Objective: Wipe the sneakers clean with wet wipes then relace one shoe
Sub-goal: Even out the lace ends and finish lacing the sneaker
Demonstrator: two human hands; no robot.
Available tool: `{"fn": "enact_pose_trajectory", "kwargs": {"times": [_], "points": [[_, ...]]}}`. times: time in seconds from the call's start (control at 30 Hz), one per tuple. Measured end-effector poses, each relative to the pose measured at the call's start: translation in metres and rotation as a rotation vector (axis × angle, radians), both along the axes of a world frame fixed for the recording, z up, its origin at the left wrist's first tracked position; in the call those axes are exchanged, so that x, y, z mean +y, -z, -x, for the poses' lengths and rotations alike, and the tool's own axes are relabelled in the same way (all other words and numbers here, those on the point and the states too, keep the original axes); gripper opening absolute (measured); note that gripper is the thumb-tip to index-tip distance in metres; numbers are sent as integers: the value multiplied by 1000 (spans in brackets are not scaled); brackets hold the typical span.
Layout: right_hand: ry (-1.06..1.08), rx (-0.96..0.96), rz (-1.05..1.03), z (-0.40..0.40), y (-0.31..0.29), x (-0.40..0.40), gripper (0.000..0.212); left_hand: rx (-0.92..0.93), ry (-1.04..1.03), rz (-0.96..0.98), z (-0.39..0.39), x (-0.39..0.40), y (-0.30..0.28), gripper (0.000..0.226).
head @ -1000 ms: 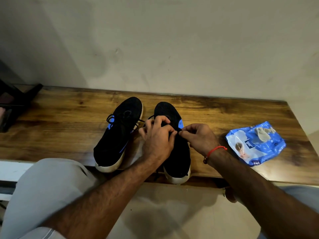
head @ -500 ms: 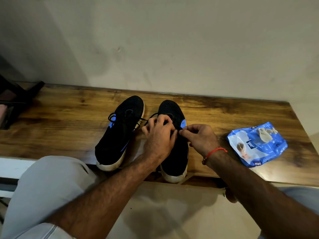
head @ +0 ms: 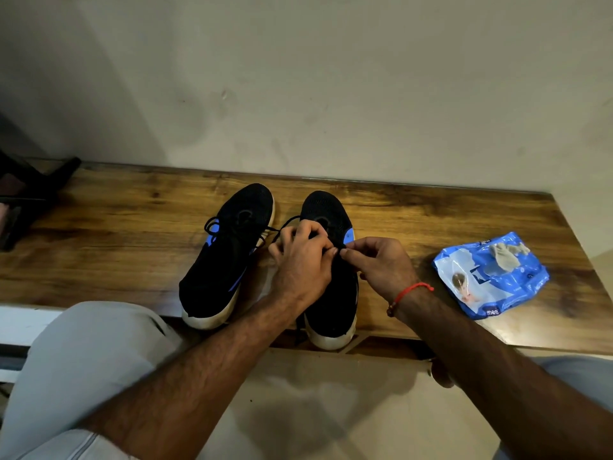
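- Right sneaker [head: 331,293] on desk [head: 132,247], heel at near edge; both hands over its lace area.
- Left hand [head: 300,263] curls onto black lace [head: 282,229]; right hand [head: 378,265] fingers [head: 346,253] pinch the lace end. Lacing looks midway, not tied.
- Left sneaker [head: 225,254] just beside, laces loose.
- Wipes pack [head: 491,277] well apart to the right, used wipe [head: 506,255] on top — wiping likely done.
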State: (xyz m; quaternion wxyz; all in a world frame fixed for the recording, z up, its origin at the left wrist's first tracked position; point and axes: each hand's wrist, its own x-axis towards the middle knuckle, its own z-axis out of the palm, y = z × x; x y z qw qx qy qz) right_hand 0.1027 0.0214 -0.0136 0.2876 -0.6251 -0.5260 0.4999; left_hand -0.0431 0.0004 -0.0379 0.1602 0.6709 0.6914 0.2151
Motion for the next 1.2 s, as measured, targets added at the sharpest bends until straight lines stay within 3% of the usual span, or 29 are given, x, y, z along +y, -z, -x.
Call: {"fn": "enact_pose_trajectory", "kwargs": {"times": [0.2, 0.33, 0.43, 0.5, 0.6, 0.8, 1.2], "points": [[-17, -40, -2, -4, 1, 4, 6, -137, 72, 36, 5, 3, -1, 11], [-73, -29, 39, -6, 0, 6, 10, 41, 105, 78, 13, 5, -7, 17], [-166, -158, -40, -2, 2, 5, 21, 57, 53, 41, 19, 7, -10, 14], [-116, -187, -53, 0, 4, 5, 17, 55, 45, 30, 18, 7, -10, 14], [9, -23, 80, 0, 6, 8, 5, 44, 26, 20, 14, 5, -10, 14], [58, 197, 301, -6, -2, 10, 18, 111, 9, -12, 8, -2, -8, 18], [17, 147, 204, -6, 4, 6, 15, 211, 6, -37, 4, -5, -8, 22]]}}
